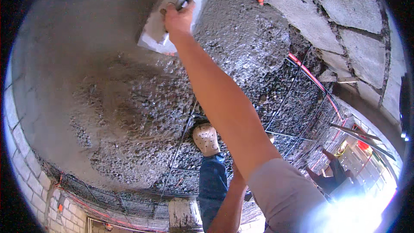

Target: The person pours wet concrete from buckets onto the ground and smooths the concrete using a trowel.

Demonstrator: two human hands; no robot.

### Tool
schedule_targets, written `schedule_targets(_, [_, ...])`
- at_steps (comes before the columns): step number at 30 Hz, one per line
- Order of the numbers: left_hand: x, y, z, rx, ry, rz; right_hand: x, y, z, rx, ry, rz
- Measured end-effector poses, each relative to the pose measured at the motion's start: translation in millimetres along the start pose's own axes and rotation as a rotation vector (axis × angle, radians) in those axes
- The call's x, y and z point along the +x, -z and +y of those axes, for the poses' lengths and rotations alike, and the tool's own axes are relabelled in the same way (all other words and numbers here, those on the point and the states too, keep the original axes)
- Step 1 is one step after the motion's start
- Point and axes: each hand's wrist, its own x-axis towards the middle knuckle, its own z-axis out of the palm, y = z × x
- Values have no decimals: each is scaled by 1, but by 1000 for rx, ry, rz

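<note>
My right hand (178, 20) is wrapped round the bar handle of a rectangular finishing float (154, 30). The float's blade lies against wet grey concrete (103, 21) at the top of the view, smeared with paste along its edges. On the left the concrete is smooth; beneath and to the right of the float it is rough and pebbly. My left forearm (227, 209) rises from the lower edge, and its hand is hidden behind my outstretched right arm. A beige clog with holes (206, 139) and a blue trouser leg show beside it.
Thin steel rods (172, 164) cross the dark gravel near my foot. An orange-red conduit (308, 72) runs along the right side. Block walls stand at right (364, 51) and left (21, 155). Another person's dark-clothed part (334, 176) shows at lower right, near boards and glare.
</note>
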Motion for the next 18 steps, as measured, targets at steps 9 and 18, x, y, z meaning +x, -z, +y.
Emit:
schedule_targets(9, [15, 4, 16, -115, 52, -165, -24, 118, -51, 274, -175, 9])
schedule_targets(18, [7, -32, 24, 972, -115, 324, -36, 203, -62, 302, -145, 41])
